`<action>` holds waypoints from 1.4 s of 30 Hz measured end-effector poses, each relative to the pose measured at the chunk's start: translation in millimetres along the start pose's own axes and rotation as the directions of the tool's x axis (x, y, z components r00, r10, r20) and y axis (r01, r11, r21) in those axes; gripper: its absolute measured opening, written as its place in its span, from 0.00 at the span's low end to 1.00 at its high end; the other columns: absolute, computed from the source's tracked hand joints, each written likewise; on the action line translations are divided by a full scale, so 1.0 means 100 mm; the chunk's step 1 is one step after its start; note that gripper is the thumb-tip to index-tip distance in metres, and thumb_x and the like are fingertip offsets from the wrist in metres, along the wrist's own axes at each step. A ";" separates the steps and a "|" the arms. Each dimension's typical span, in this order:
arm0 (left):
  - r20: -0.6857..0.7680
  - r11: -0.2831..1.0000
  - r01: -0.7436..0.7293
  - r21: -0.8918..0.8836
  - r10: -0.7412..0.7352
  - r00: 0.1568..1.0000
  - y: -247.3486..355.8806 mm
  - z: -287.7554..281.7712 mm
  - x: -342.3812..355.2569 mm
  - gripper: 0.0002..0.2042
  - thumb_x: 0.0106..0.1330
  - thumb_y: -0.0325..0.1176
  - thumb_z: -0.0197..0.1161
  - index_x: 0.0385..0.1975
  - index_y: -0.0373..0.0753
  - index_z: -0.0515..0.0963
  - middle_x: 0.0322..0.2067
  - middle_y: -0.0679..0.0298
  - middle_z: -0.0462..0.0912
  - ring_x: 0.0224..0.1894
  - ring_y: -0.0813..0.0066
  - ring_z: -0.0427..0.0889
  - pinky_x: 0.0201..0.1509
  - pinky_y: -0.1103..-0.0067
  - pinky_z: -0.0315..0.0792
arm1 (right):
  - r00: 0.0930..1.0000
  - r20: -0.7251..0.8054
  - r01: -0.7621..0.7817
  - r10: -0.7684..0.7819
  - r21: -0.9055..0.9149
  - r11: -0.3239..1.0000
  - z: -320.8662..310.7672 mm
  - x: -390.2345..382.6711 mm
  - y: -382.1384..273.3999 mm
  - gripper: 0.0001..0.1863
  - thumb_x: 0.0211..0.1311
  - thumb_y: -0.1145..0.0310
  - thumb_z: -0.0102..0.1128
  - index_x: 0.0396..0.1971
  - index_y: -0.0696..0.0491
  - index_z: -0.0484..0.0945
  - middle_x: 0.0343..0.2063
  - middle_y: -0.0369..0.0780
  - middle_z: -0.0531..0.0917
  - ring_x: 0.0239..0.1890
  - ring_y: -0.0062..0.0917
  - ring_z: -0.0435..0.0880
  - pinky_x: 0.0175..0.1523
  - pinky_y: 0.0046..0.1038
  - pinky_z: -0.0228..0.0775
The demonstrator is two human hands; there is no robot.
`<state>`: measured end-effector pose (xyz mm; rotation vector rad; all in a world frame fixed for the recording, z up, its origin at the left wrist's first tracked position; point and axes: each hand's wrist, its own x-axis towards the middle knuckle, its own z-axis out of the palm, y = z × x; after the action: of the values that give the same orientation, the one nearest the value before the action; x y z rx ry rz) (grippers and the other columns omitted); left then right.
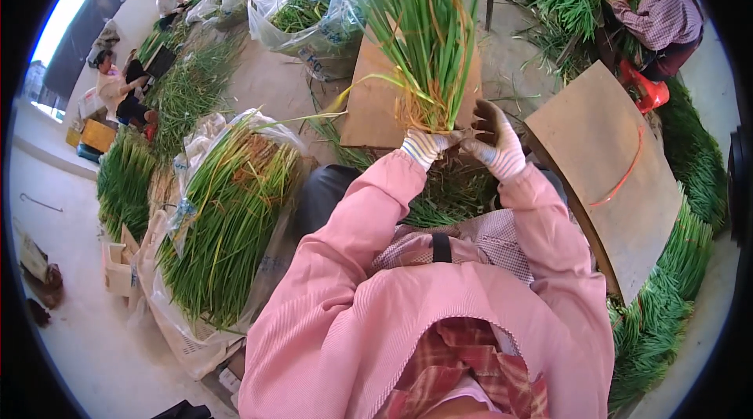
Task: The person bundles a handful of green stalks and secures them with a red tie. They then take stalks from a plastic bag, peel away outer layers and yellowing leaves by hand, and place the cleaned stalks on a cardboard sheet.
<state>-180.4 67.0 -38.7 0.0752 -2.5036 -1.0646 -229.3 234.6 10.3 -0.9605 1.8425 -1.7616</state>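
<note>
A tall bunch of long green leafy stalks (427,43), with some yellowed leaves low down, stands upright before me over a brown board (372,117). My left hand (427,146), in a striped work glove, is closed around the lower end of the bunch. Close by on the right is my gloved right hand (496,141), its fingers apart and its palm side dark. Its lower part comes near the bunch's base; whether it touches is hard to see. Loose green leaves (451,195) lie below, over my lap.
To my left, an open plastic-lined basket holds a big heap of stalks (235,223). A slanted board (608,168) at right carries an orange tie (626,168). Stacked bundles (659,317) line the right side. A filled plastic bag (314,35) stands ahead. Other people (667,19) sit around.
</note>
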 end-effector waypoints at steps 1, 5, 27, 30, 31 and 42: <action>-0.195 0.964 -0.123 0.234 0.171 0.966 0.05 -0.01 0.00 0.34 0.43 0.44 0.63 0.53 0.44 0.60 0.44 0.64 0.71 0.46 0.69 0.68 0.53 0.71 0.62 | 0.995 -0.070 0.072 -0.072 -0.003 0.997 0.03 -0.09 -0.05 0.47 0.32 0.62 0.71 0.55 0.54 0.55 0.50 0.44 0.65 0.42 0.28 0.69 0.44 0.29 0.65; 0.070 0.997 0.067 0.027 -0.069 0.995 -0.20 0.27 0.03 0.32 0.49 0.53 0.54 0.54 0.46 0.59 0.50 0.64 0.66 0.51 0.66 0.64 0.55 0.70 0.59 | 0.926 -0.243 0.215 -0.287 -0.286 0.934 0.25 -0.11 -0.33 0.48 0.25 0.64 0.73 0.53 0.53 0.58 0.45 0.42 0.67 0.38 0.27 0.71 0.39 0.25 0.66; -0.063 0.760 0.027 -0.650 -0.089 0.994 0.30 -0.03 -0.29 0.30 0.53 0.38 0.55 0.57 0.44 0.54 0.53 0.60 0.63 0.52 0.68 0.65 0.54 0.70 0.61 | 0.912 0.385 0.213 0.139 -0.735 0.643 0.73 -0.09 -0.95 0.30 0.43 0.59 0.61 0.47 0.54 0.64 0.31 0.49 0.75 0.35 0.41 0.76 0.38 0.37 0.68; -0.069 0.853 -0.036 -0.521 0.000 0.998 0.27 0.00 -0.15 0.31 0.52 0.36 0.57 0.56 0.43 0.54 0.52 0.60 0.64 0.52 0.68 0.65 0.54 0.70 0.62 | 0.914 0.089 0.374 -0.396 -0.561 0.738 0.48 -0.20 -0.85 0.30 0.43 0.66 0.61 0.49 0.53 0.63 0.18 0.43 0.75 0.21 0.33 0.76 0.27 0.31 0.67; -0.064 0.871 -0.040 -0.490 0.009 0.998 0.23 0.04 -0.14 0.31 0.51 0.36 0.58 0.56 0.43 0.54 0.52 0.59 0.64 0.51 0.67 0.66 0.54 0.70 0.63 | 0.925 0.000 0.316 -0.381 -0.560 0.766 0.37 -0.16 -0.87 0.31 0.43 0.67 0.61 0.50 0.53 0.62 0.15 0.41 0.73 0.18 0.31 0.74 0.25 0.29 0.66; -0.050 0.963 -0.034 -0.266 0.021 0.999 0.11 -0.06 -0.48 0.31 0.50 0.34 0.59 0.56 0.43 0.56 0.52 0.59 0.64 0.52 0.67 0.66 0.55 0.69 0.62 | 0.781 0.609 0.493 0.137 -0.737 0.463 0.43 -0.40 -0.91 0.06 0.47 0.67 0.52 0.24 0.52 0.74 0.21 0.44 0.76 0.25 0.37 0.76 0.30 0.33 0.68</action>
<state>-133.3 80.6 -44.5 -0.0138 -2.2899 -1.3619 -154.0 236.6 88.3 -1.8941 2.1673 -0.2480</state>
